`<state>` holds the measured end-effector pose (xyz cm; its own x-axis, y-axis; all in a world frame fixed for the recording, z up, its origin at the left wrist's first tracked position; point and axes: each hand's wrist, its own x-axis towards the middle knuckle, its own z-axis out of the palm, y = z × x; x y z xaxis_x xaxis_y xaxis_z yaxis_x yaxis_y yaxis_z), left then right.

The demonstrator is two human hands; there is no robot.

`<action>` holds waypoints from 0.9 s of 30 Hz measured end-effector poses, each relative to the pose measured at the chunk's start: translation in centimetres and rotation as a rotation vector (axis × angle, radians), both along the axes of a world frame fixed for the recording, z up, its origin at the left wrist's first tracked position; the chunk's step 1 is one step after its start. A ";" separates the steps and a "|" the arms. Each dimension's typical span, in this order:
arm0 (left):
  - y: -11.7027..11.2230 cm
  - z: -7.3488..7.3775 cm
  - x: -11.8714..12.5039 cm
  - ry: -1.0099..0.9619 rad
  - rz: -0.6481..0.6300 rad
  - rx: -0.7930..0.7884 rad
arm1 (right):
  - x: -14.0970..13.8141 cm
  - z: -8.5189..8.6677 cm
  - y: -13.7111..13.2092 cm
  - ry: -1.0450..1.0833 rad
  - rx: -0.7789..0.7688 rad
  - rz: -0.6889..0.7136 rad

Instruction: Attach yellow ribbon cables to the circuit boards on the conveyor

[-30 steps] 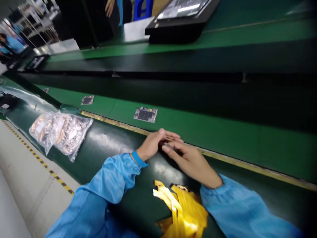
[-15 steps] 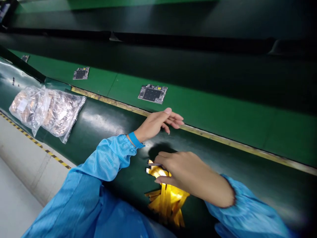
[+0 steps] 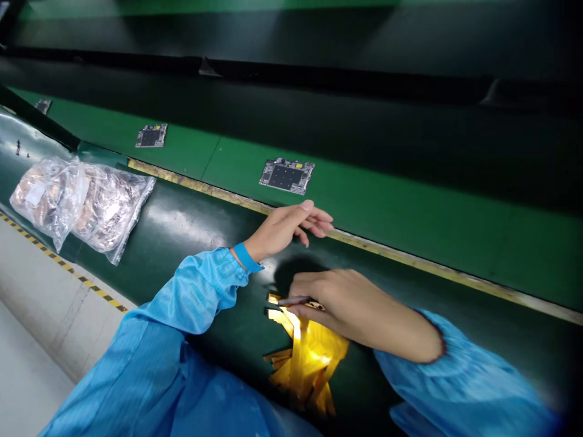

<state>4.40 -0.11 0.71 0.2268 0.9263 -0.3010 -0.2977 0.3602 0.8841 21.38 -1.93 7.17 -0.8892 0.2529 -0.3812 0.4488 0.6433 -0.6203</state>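
My right hand (image 3: pixel 350 309) pinches a thin grey strip (image 3: pixel 294 301) between thumb and fingers, just above a pile of yellow-gold flexible ribbon cables (image 3: pixel 307 364) and touching its upper end. My left hand (image 3: pixel 285 227) holds nothing. Its fingers are loosely curled over the dark green mat (image 3: pixel 182 224), close to the yellow-edged rim of the green conveyor belt (image 3: pixel 364 200). Two small circuit boards lie flat on that belt, the nearer one (image 3: pixel 286 176) just beyond my left hand and the other (image 3: pixel 151 135) further left.
Two clear plastic bags of shiny, foil-like parts (image 3: pixel 109 206) lie on the mat to the left. A black-and-yellow hazard stripe (image 3: pixel 68 270) runs along the grey floor below the mat. A dark upper belt (image 3: pixel 291 103) runs beyond the green one.
Since a second ago my right hand has moved from beside my left hand to the yellow cables, carrying the strip. My hands have parted, and the view has shifted, bringing the cables further into frame.
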 end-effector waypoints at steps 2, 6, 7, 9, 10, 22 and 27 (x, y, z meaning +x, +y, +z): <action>0.0 0.1 -0.1 0.005 0.007 0.004 | 0.4 0.3 0.5 0.064 -0.056 -0.021; -0.2 0.3 -0.3 0.048 0.022 0.014 | 1.0 1.1 1.5 0.154 -0.172 -0.068; -0.3 0.3 -0.4 0.061 0.023 0.028 | 1.1 1.3 1.8 0.178 -0.203 -0.087; -0.3 0.4 -0.6 0.091 0.022 0.075 | 1.4 1.7 2.2 0.240 -0.264 -0.143; -0.2 0.4 -0.9 0.113 0.020 0.104 | 1.6 1.9 2.4 0.272 -0.298 -0.179; 6.7 3.6 -1.5 1.447 -0.173 0.410 | 3.1 -2.4 8.6 0.428 -0.156 -0.957; 8.7 3.7 0.3 1.647 -0.319 0.393 | 3.6 -5.0 10.9 0.460 -0.172 -1.076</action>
